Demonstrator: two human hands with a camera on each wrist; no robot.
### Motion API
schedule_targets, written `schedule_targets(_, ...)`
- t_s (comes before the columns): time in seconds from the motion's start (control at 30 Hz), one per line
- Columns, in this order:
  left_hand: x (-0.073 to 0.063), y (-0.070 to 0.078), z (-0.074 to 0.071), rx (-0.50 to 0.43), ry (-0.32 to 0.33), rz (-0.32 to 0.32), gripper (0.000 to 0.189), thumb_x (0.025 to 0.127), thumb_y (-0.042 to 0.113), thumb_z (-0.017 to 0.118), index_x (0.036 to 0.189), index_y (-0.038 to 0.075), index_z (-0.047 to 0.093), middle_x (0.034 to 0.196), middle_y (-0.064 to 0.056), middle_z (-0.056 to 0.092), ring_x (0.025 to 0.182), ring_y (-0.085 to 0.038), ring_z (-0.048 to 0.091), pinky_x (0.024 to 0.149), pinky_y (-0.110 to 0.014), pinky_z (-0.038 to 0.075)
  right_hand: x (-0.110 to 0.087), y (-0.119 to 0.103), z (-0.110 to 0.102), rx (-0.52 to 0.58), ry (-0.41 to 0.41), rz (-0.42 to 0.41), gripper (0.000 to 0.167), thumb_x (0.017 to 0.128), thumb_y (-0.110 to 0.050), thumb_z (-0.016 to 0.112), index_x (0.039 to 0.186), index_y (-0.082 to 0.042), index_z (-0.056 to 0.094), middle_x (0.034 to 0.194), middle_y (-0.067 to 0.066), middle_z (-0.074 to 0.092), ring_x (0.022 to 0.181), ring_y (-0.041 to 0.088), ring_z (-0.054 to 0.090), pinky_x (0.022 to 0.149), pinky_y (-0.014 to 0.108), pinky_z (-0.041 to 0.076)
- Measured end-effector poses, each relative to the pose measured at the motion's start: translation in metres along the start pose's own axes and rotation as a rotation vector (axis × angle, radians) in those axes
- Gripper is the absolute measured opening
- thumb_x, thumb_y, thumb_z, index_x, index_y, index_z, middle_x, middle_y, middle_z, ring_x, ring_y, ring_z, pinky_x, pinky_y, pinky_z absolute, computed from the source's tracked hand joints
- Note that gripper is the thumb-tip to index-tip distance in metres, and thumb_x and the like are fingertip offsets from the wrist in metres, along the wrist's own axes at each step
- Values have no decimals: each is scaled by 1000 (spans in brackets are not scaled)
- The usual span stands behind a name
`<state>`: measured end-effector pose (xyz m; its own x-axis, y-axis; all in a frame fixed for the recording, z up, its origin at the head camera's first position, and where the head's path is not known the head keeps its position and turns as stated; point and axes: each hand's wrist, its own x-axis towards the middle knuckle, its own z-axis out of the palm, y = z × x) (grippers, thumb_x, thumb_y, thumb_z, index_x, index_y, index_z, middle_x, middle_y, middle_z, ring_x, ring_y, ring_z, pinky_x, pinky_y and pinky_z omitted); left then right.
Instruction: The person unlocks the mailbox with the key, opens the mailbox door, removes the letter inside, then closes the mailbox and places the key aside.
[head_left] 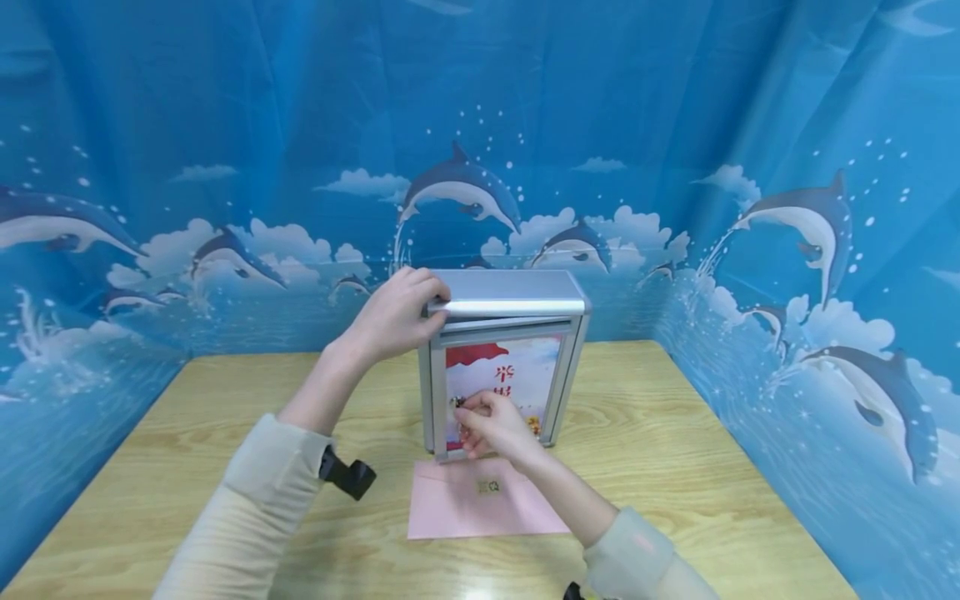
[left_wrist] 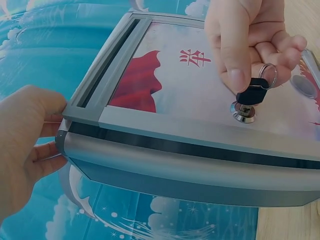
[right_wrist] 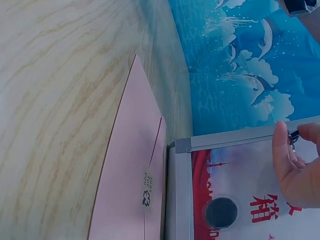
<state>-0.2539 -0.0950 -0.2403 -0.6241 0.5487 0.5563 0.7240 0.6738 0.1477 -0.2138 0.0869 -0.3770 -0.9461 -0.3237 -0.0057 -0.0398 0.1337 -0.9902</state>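
A silver lockable drop box (head_left: pixel 517 287) with a slot near its top and a printed front panel stands upright on the table. My left hand (head_left: pixel 397 308) holds its upper left corner, thumb and fingers on either side of the edge. In the left wrist view, a black-headed key (left_wrist: pixel 251 91) sits in the round metal lock (left_wrist: pixel 243 116) at the panel's side. My right hand (head_left: pixel 498 429) pinches the key's head, and a key ring (left_wrist: pixel 270 75) hangs from it. The front door stands slightly ajar, with a dark gap along its lock side.
A pink envelope (head_left: pixel 465 512) with a small printed sticker (head_left: pixel 488 487) lies flat on the wooden table (head_left: pixel 360 533), right in front of the box. A blue dolphin-print curtain (head_left: pixel 300 125) encloses the back and sides of the table.
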Motion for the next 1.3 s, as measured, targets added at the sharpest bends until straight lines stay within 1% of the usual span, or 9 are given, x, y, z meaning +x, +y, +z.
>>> schedule_targets(0.17,-1,1,0,4,-3,-4,16,85,12,65,99,5,65,99,-7,60,92,-22,50,81,-36,44,4,-1,2,-64,23,-32,29,90,-16,59,102,10,54,69,11,62,50,13,58,51,33,54)
schedule_targets(0.37,-1,0,0,12,-9,6,18,84,14,67,99,5,65,98,-7,59,91,-22,49,80,-36,44,7,-1,3,-89,52,-45,27,89,-15,60,99,9,55,67,10,61,49,13,57,50,34,53)
schedule_targets(0.53,-1,-1,1,13,-16,23,17,84,12,67,99,4,64,98,-7,58,91,-22,50,80,-36,44,11,1,4,-110,69,-49,27,89,-17,60,98,8,56,65,9,61,50,13,58,49,34,53)
schedule_targets(0.9,-2,-1,3,36,-21,18,18,82,7,67,99,4,64,97,-7,58,92,-22,50,81,-35,44,13,1,4,-212,82,-123,26,90,-20,60,95,6,59,63,7,62,48,15,58,46,35,52)
schedule_targets(0.97,-2,-1,3,42,-18,19,18,82,7,68,99,4,64,98,-7,58,92,-22,50,81,-35,44,13,1,4,-272,90,-157,26,90,-21,60,94,5,59,63,5,61,48,14,58,46,32,52)
schedule_targets(1.0,-2,-1,3,45,-16,20,18,82,7,68,99,4,64,97,-7,58,92,-22,50,81,-35,44,13,1,4,-322,101,-183,25,90,-21,60,94,4,60,63,3,61,48,13,57,45,31,51)
schedule_targets(1.1,-2,-1,4,50,-9,26,18,82,8,68,99,4,63,97,-7,58,91,-22,50,81,-35,44,13,1,4,-536,162,-291,20,89,-22,60,85,-2,62,61,-2,58,48,7,52,45,23,46)
schedule_targets(1.2,-2,-1,4,51,-4,30,18,82,8,68,99,4,63,97,-7,58,91,-23,50,81,-35,44,12,0,6,-756,227,-401,18,88,-21,60,77,-7,62,59,-5,55,46,4,44,43,19,40)
schedule_targets(1.3,-2,-1,4,52,-2,29,18,82,8,68,99,4,63,97,-7,58,91,-22,50,81,-35,44,10,-2,8,-876,256,-471,17,88,-18,59,74,-8,62,57,-5,54,43,3,40,42,17,37)
